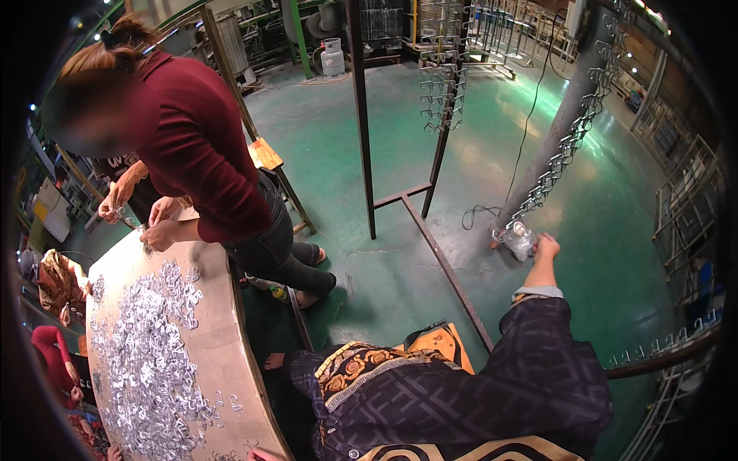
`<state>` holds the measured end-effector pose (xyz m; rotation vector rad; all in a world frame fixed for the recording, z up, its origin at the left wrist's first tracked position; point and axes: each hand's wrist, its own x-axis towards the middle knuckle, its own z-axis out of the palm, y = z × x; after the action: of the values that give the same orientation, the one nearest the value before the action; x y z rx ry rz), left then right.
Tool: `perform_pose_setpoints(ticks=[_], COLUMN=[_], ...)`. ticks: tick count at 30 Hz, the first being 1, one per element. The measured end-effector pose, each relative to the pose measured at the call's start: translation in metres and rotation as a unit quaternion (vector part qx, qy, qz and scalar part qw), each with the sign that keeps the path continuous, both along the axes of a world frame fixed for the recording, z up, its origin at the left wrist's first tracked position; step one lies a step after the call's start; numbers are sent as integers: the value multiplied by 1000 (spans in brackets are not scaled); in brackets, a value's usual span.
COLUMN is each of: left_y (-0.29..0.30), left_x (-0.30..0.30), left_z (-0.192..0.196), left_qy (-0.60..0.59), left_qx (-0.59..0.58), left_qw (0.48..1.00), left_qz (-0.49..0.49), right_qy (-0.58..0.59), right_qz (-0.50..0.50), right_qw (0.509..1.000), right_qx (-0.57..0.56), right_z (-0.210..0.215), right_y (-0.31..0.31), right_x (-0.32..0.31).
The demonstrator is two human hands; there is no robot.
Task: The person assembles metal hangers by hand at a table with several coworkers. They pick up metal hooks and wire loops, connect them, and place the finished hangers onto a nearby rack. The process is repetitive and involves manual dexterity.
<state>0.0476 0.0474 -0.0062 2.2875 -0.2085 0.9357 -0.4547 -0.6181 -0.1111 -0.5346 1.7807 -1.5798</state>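
My right hand (547,247) reaches out at the right, its fingers curled closed. Its fingertips are beside the low end of a long hanging string of metal hooks (573,138); what they pinch is too small to make out. A clear, shiny plastic-looking thing (520,244) shows right beside those fingers. At the lower edge, a small part of what looks like my left hand (265,455) lies by the table (223,338), its fingers mostly cut off. Small silvery hooks (146,361) lie heaped across that table, with a few loose ones near its edge.
At the left, a person in a dark red top (192,115) bends over the table, handling small pieces; other people sit beyond. A dark metal frame (442,261) stands ahead with hanging hooks (442,92). A thick grey post (550,146) and a yellow-orange stool (450,346) stand nearby.
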Motion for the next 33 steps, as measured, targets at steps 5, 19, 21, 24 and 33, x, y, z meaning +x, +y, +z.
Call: perform_pose_setpoints(ticks=[5,19,21,24,33], left_y=[2,1,0,2,10], left_x=[-1,-1,-2,0,-1], left_z=[-4,-1,2,-2,-12], left_qy=[-11,-29,-24,-47,7], left_qx=[-3,5,24,30,26], left_qw=[1000,1000,999,998,999], left_qz=[9,-9,6,0,40], right_qy=[29,120,153,186,259], right_qz=[138,163,162,133,71], right_qw=[990,977,971,969,960], right_qx=[29,-60,-81,-88,-73], right_z=[-9,-19,-21,-18,12], right_y=[-1,-11,-13,-14,18], right_x=[63,95,90,88,103])
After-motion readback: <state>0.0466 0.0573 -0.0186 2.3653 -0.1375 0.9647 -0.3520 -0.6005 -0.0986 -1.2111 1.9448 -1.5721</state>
